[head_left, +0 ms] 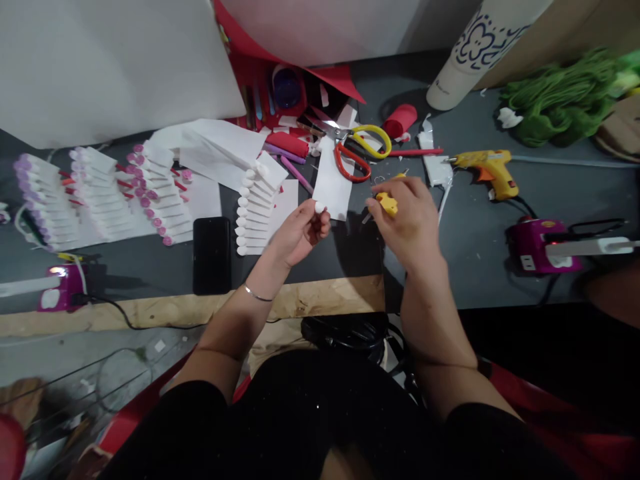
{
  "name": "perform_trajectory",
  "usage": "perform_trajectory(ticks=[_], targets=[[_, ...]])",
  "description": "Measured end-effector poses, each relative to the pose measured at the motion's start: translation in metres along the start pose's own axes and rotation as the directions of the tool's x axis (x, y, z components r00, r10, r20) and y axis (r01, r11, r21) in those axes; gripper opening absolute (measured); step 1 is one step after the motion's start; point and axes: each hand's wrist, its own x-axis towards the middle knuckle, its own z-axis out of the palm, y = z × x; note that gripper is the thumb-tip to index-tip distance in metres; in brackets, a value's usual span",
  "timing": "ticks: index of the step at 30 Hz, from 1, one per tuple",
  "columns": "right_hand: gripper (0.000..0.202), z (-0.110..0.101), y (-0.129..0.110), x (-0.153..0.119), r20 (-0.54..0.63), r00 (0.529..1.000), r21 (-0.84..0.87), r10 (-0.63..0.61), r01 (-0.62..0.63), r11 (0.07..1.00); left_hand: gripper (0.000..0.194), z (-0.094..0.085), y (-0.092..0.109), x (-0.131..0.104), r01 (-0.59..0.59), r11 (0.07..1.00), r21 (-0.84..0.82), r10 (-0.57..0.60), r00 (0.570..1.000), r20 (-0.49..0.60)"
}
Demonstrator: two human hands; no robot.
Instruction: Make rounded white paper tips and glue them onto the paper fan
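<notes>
My left hand (300, 233) pinches a small white rolled piece (319, 207) between its fingertips. To its right, my right hand (407, 217) is closed around a small yellow tool (387, 204), whose full shape is hidden by the fingers. A white paper sheet (333, 180) lies just beyond and between the hands. Left of my left hand, a fan of white-tipped sticks (257, 210) rests on paper. Scissors with yellow and red handles (353, 167) lie beyond the hands. Right of my right hand sits a yellow glue gun (493, 172).
A black phone (212, 256) lies at the left, near bundles of pink-tipped sticks (163, 193). Purple power blocks (535, 247) (63, 287) with cables sit at both sides. A white bottle (465, 63) stands behind, beside green yarn (555, 97).
</notes>
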Motion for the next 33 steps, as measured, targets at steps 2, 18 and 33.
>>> perform_trajectory(ticks=[2, 18, 33], targets=[[0.038, -0.01, 0.013, -0.006, 0.024, 0.999, -0.17, 0.023, -0.019, 0.985, 0.035, -0.001, 0.001, 0.0, 0.008, 0.999, -0.037, -0.008, 1.0, 0.011], [0.037, 0.009, 0.061, -0.018, 0.107, 0.981, -0.306, 0.161, -0.122, 0.944, 0.028, 0.011, 0.016, -0.007, 0.17, 0.926, -0.338, -0.178, 0.984, 0.01], [0.034, -0.005, 0.026, -0.011, -0.033, 0.946, 0.424, 0.323, -0.279, 0.861, 0.01, 0.006, 0.015, -0.008, -0.021, 0.967, -0.254, 0.023, 1.0, 0.007]])
